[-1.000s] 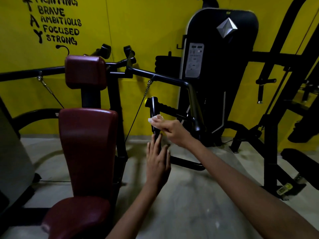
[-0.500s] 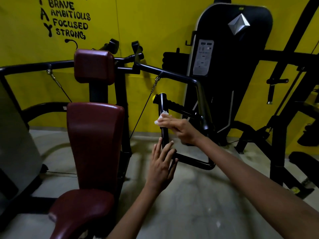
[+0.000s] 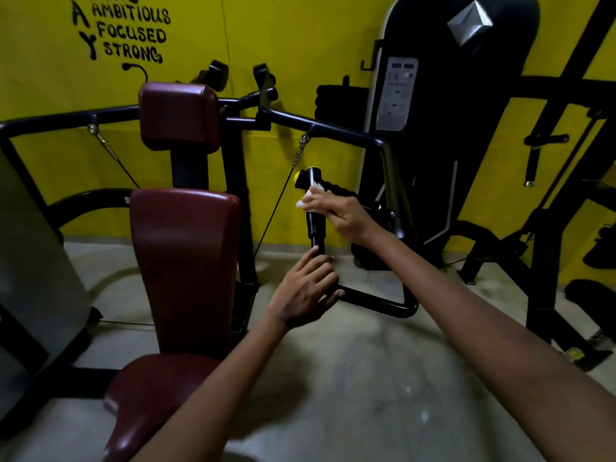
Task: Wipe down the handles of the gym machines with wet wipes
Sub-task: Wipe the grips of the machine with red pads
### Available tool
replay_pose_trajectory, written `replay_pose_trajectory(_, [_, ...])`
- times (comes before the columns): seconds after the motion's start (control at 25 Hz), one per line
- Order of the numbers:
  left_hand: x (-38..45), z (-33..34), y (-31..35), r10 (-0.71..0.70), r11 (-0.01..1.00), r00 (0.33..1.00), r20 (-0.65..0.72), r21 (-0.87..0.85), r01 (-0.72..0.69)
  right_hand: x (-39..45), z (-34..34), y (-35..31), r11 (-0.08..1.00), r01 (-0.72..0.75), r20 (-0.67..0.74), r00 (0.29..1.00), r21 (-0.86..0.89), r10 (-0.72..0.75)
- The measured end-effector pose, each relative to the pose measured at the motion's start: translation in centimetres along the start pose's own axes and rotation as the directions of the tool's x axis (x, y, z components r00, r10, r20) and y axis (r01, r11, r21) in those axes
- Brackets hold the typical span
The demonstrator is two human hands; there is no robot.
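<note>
- The white wet wipe (image 3: 308, 197) sits under the fingers of the right hand (image 3: 340, 216), pressed against the upper part of the upright black handle (image 3: 316, 208), just below its capped top.
- The right hand wraps the wipe around the handle from the right side, fingers curled over it; a crumpled corner of the wipe sticks out to the left of the fingertips.
- The left hand (image 3: 308, 291) is lower on the same handle, fingers bent around the bar near its bottom bend; the grip looks loose, though the dim light makes it hard to judge how firmly it closes.
- Both forearms reach forward from the lower edge of the view, the right one higher and crossing in from the right.
- A second ribbed grip (image 3: 336, 188) branches off to the right behind the right hand.
- To the left, close by, stands the maroon padded seat back (image 3: 185, 261); a thin cable (image 3: 276, 208) runs diagonally between it and the handle.
- To the right, the black frame tube (image 3: 393, 188) drops down and loops back under the handle, with bare concrete floor (image 3: 383, 378) open below.
</note>
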State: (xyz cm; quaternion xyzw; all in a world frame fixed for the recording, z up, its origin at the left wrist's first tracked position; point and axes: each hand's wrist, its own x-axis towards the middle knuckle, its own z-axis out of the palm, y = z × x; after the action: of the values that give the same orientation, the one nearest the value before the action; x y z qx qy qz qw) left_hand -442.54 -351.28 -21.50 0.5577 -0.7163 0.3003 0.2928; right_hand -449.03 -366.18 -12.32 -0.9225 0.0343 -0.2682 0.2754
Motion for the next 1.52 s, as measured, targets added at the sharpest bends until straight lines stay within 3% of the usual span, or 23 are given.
replay_pose_trajectory(0.12, [-0.3,-0.3,-1.1,-0.027,0.999,0.999,0.046,0.019,0.026,3.4,-1.0,1.0,0.992,-0.095,-0.033,0.995,0.083,0.098])
replay_pose_trajectory(0.28, [-0.3,0.3,0.1,-0.267,0.949,0.963,0.024,-0.170,0.267,2.1,0.6,1.4,0.984,-0.064,-0.132,0.987,0.167,0.086])
replay_pose_trajectory(0.44, [0.6,1.2,2.6,-0.551,0.780,0.834,0.002,-0.355,0.516,0.3,1.4,1.6,0.983,0.003,-0.189,0.981,0.183,0.032])
replay_pose_trajectory(0.56, [3.0,0.3,2.8,-0.667,0.660,0.740,0.090,-0.389,0.643,3.3,0.2,1.6,0.972,-0.050,-0.195,0.976,0.231,0.096])
replay_pose_trajectory(0.64, [4.8,0.4,2.6,-0.724,0.622,0.679,0.122,-0.309,0.719,4.7,-0.1,1.4,0.959,-0.081,-0.228,0.963,0.272,0.146])
replay_pose_trajectory(0.8, [5.3,1.5,3.4,-0.751,0.660,0.660,0.003,-0.035,0.751,2.6,1.4,1.8,0.976,-0.004,-0.299,0.952,0.218,0.070])
replay_pose_trajectory(1.0, [5.3,1.7,3.2,-0.739,0.673,0.673,-0.034,0.026,0.740,5.0,0.1,1.6,0.986,-0.057,-0.233,0.968,0.154,0.092])
replay_pose_trajectory(1.12, [5.3,1.5,3.5,-0.731,0.677,0.680,-0.050,0.066,0.733,7.2,-1.4,0.9,0.983,-0.162,-0.190,0.966,0.084,0.176])
replay_pose_trajectory(1.16, [5.4,1.5,3.5,-0.728,0.678,0.683,-0.062,0.077,0.731,7.6,-1.5,1.1,0.970,-0.218,-0.172,0.957,0.112,0.235])
replay_pose_trajectory(1.24, [5.5,1.4,3.6,-0.729,0.676,0.681,-0.072,0.082,0.732,7.9,-1.7,1.7,0.881,-0.333,-0.132,0.910,0.335,0.394])
replay_pose_trajectory(1.36, [5.4,1.4,3.6,-0.730,0.674,0.678,-0.085,0.074,0.735,6.0,-0.6,1.8,0.616,-0.362,-0.070,0.823,0.700,0.563])
replay_pose_trajectory(1.44, [5.3,1.5,3.6,-0.743,0.660,0.664,-0.083,0.072,0.747,4.7,-0.4,1.8,0.528,-0.348,-0.022,0.820,0.775,0.572])
replay_pose_trajectory(1.52, [5.4,1.6,3.6,-0.755,0.646,0.651,-0.078,0.081,0.759,5.3,-0.9,1.3,0.508,-0.365,0.010,0.819,0.780,0.573])
